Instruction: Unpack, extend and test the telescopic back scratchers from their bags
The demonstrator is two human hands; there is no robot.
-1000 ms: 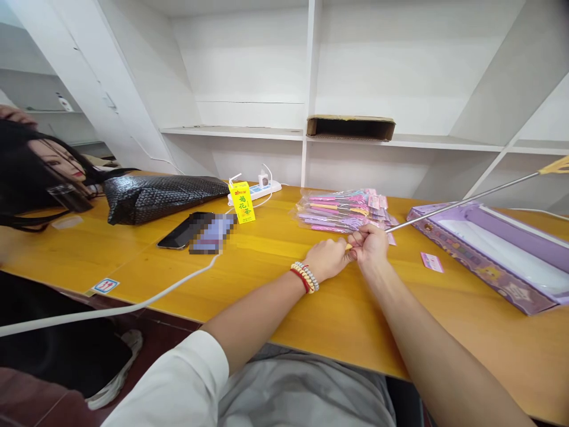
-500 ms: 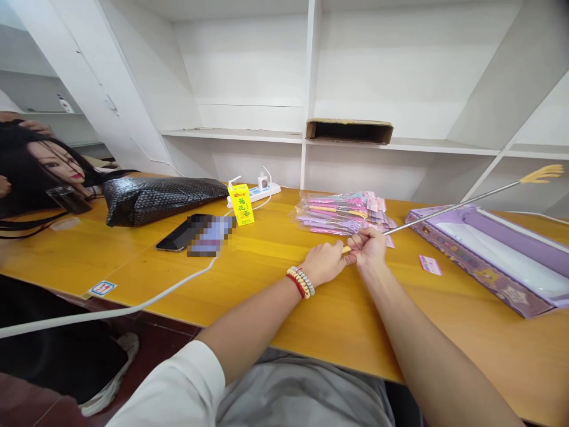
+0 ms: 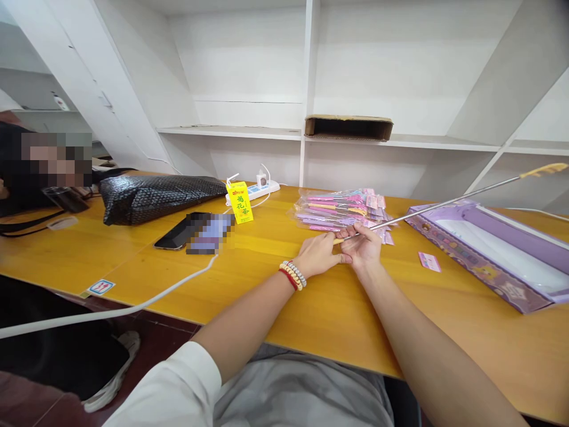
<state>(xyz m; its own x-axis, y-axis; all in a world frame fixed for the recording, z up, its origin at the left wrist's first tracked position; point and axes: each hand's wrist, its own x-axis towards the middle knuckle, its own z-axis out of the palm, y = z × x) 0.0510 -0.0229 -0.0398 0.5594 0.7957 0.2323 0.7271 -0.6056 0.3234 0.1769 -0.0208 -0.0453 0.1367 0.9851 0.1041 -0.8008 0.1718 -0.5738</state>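
A telescopic back scratcher with a silver rod and a yellow hand-shaped head slants up to the right, extended over the table. My left hand, with beaded bracelets at the wrist, is closed around its yellow handle end. Just beside it, my right hand is turned palm up, its fingers curled loosely about the rod and the thumb lifted away. Behind my hands lies a pile of bagged back scratchers in pink, purple, yellow and blue. A small pink card rests on the table to the right.
An open purple display box stands at the right. Toward the left are a yellow drink carton, a power strip, phones, a cable and a black bag. A cardboard box sits on the shelf.
Both hands have shifted slightly left with the back scratcher. The right hand's grip has loosened, its thumb now raised, and the yellow head has turned to a more edge-on angle.
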